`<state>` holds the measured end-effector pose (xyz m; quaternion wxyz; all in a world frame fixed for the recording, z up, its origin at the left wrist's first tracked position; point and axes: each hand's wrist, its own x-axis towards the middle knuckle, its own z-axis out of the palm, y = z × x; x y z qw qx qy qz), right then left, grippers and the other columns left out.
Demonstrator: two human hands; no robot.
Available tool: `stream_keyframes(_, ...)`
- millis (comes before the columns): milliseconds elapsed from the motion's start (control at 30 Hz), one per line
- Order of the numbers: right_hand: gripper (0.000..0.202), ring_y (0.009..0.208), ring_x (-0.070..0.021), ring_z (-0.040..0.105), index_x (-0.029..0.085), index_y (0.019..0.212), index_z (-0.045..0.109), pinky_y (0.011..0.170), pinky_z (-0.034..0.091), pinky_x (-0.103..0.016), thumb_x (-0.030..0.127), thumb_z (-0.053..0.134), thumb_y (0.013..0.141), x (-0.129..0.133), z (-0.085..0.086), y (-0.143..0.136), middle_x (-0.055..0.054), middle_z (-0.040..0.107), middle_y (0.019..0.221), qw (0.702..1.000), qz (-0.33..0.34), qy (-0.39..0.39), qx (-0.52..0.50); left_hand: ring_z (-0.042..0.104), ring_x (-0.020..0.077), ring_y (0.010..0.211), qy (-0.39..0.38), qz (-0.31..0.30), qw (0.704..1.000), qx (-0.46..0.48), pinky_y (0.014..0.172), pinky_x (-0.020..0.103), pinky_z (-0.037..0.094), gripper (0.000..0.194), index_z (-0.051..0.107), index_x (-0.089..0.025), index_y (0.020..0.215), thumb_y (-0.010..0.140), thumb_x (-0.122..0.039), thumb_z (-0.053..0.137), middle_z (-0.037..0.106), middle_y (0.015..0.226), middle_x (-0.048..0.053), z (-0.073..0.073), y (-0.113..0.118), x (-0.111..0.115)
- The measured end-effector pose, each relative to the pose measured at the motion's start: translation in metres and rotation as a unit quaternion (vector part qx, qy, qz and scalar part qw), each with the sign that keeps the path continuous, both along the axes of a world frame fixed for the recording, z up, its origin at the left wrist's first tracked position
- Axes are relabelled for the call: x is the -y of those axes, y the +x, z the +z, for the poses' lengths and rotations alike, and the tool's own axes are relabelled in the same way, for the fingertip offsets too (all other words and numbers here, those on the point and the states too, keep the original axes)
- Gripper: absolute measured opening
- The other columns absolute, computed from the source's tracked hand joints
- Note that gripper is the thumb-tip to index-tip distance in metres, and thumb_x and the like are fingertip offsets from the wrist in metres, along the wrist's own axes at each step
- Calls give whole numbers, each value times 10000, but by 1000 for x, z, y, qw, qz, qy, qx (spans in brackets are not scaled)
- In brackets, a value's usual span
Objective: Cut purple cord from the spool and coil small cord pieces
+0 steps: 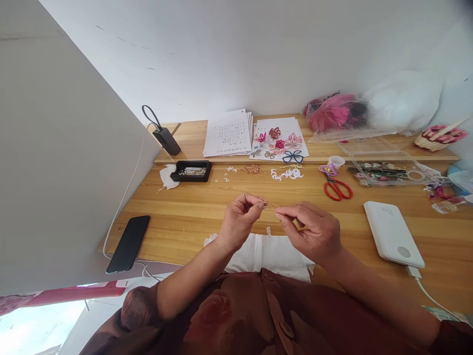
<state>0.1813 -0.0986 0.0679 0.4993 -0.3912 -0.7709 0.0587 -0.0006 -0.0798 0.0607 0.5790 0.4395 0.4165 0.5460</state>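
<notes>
Above the front part of the wooden desk, my left hand (244,217) and my right hand (309,227) face each other with a small gap between the fingertips. A thin gold-coloured wire (272,205) spans that gap. Both hands pinch it between thumb and forefinger. Something tiny may sit at my left fingertips, too small to make out. Beyond the hands lie a little heap of copper-coloured pieces (253,169) and white crescent-shaped cutouts (287,174). A white cloth (254,252) lies under my wrists at the desk's near edge.
Red-handled scissors (337,189) and a white power bank (393,233) lie to the right. Behind them stands a clear box (384,172) of parts. On the left are a black tray (192,171) and a phone (128,244). Wire flowers (280,144) rest on paper along the raised back ledge.
</notes>
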Motion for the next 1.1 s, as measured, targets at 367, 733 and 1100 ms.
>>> stream_keyframes(367,106,562,-130,558,205,846,760,507,449,-262,294,734,899,-15,-6,5,-9,706,683,959,14,-225,-173,603,158,858,-2,-32,999,22,770,280,443,341,622,-195,723,762,-430,867,638,747,15,2,1,2)
stream_keyframes(733,105,563,-126,536,212,854,746,513,434,-264,283,712,923,-15,-5,6,-5,692,695,969,-1,-197,-146,597,147,829,-6,-19,1000,5,771,282,446,350,631,-191,731,754,-435,880,657,773,15,0,2,0)
stream_keyframes(1100,112,526,-120,540,227,866,740,530,454,-280,145,681,914,-7,-4,2,-6,713,699,996,18,-79,-33,465,58,608,-39,2,999,35,652,258,388,312,641,-180,759,744,-385,874,702,910,14,-3,0,-4)
